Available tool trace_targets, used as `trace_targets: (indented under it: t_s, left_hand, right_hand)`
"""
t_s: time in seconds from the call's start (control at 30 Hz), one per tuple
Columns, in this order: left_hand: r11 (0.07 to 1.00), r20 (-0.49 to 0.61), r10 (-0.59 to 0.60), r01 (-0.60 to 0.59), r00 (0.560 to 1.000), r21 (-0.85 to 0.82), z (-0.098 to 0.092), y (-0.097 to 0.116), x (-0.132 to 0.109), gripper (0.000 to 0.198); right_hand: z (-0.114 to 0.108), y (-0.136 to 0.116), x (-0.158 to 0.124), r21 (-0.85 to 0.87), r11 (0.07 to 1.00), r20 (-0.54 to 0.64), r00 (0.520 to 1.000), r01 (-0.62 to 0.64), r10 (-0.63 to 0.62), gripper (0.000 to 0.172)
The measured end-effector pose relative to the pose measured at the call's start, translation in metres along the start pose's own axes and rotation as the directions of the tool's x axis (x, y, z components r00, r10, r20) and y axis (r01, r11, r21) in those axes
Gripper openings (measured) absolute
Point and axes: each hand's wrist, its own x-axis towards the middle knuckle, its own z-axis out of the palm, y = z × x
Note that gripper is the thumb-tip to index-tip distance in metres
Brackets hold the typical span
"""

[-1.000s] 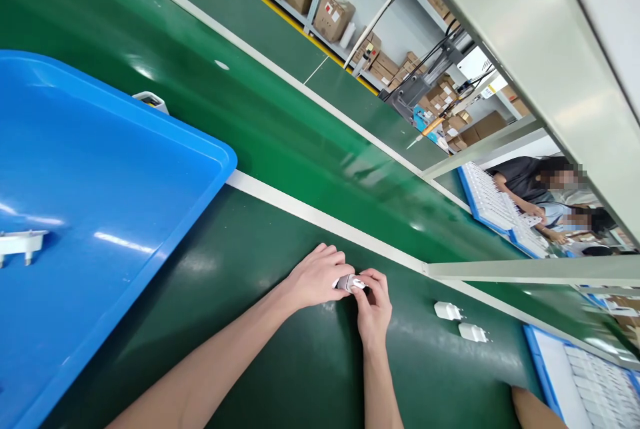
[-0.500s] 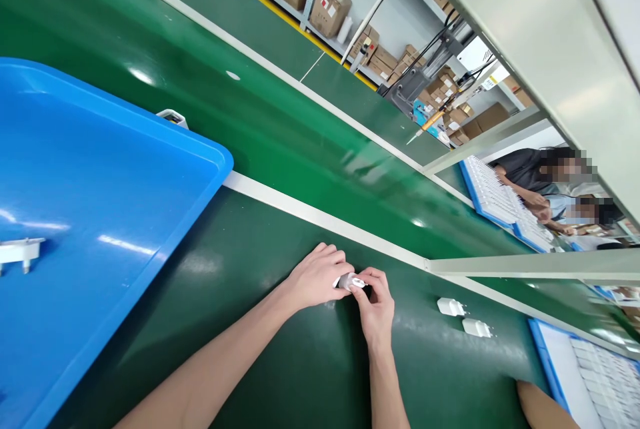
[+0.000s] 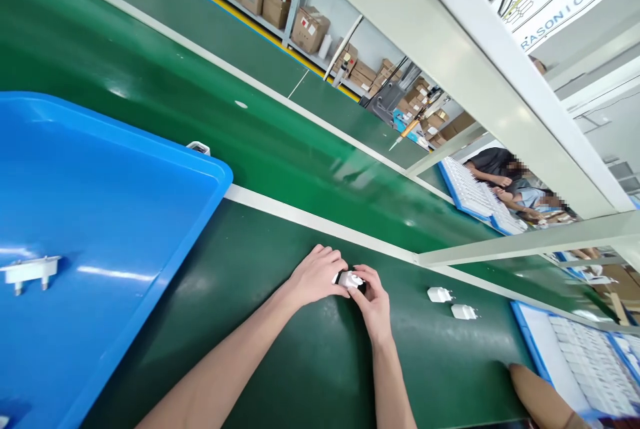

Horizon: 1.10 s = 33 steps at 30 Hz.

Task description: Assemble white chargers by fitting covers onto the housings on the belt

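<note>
The left hand and right hand pinch a light, smooth-looking white plastic plug adapter by its sides, just right of the blue tray.

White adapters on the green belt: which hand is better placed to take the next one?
Probably the right hand. It is on the same side as the two loose white adapters, so it has the shorter way. The left hand is farther, behind the held adapter, which both hands grip.

White charger plugs, a blue tray, a dark green belt.
</note>
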Motion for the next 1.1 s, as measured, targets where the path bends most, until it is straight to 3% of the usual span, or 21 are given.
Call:
trace_targets:
  t_s: [0.27,0.53,0.7,1.1]
  left_hand:
    - [0.992,0.004,-0.041,0.041,0.999,-0.118,-0.005,-0.006,0.003,0.045]
    - [0.977,0.097,-0.029,0.049,0.995,-0.207,-0.014,-0.003,0.001,0.04]
    - [0.979,0.14,-0.055,0.081,0.989,-0.188,-0.017,0.0,0.002,0.022]
    - [0.98,0.18,-0.092,0.121,0.979,-0.157,-0.024,0.007,0.003,0.022]
  right_hand:
    - [0.001,-0.002,0.003,0.01,0.996,0.048,0.995,-0.086,0.086,0.038]
    - [0.01,0.01,-0.007,0.132,0.982,-0.141,0.978,-0.135,0.154,0.044]
    - [0.018,0.004,-0.013,0.153,0.984,-0.182,0.976,-0.096,0.123,0.035]
    - [0.02,0.003,-0.009,0.153,0.986,-0.294,0.95,-0.066,0.109,0.027]
